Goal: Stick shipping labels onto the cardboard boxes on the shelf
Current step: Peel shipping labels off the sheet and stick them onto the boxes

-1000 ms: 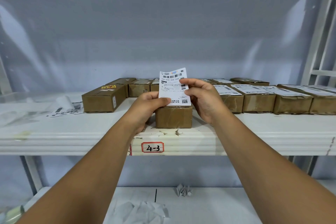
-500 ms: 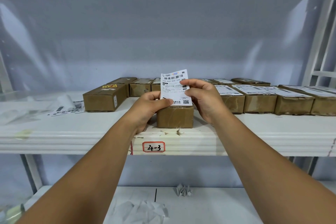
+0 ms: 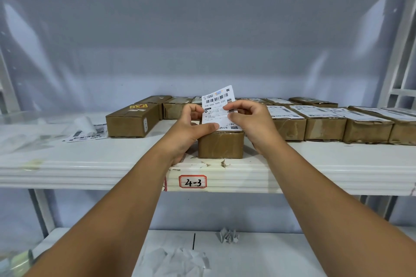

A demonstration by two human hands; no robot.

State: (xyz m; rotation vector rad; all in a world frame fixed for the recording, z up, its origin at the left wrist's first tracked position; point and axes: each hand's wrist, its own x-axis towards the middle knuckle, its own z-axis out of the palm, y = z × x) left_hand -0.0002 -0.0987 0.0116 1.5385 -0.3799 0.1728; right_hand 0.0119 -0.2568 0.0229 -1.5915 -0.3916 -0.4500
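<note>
Label (image 3: 219, 108) stands upright just above front box (image 3: 221, 144), left hand (image 3: 189, 128) pinching its lower left edge, right hand (image 3: 249, 119) pinching its right edge. Thin floppy paper, probably sticky-backed; best held by the edges, kept taut.

Bare left hand (image 3: 188, 129); bare right hand (image 3: 253, 125)

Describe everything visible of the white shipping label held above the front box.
The white rectangular paper shipping label stands nearly upright, slightly tilted, print facing the camera: barcode at top, text lines, QR code bottom right. The left hand pinches its lower left part, thumb in front; the right hand pinches its right edge. Its bottom edge meets the brown cardboard box top; whether it is stuck is unclear.
</note>
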